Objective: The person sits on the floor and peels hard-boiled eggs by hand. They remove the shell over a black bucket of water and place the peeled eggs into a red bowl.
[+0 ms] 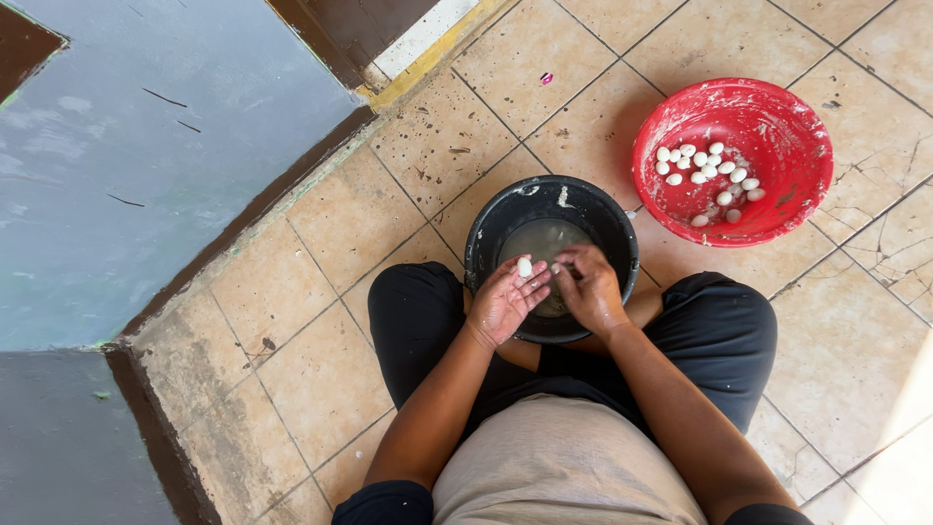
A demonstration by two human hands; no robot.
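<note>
peeled egg (pixel 525 266) looks small, wet, slippery and soft, so the left hand (pixel 505 299) cups it in half-curled fingers while the right hand (pixel 587 285) pinches shut over the black bucket (pixel 486 243).

- i'm looking at a home's floor by a doorway: cracked, stained tiles (pixel 340 224)
- painted wall (pixel 146 146), bucket (pixel 603 219), red basin (pixel 777 107) of eggs (pixel 708 173)

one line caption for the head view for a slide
Seated person's left hand holds a small white egg over a black bucket, red basin nearby.
</note>
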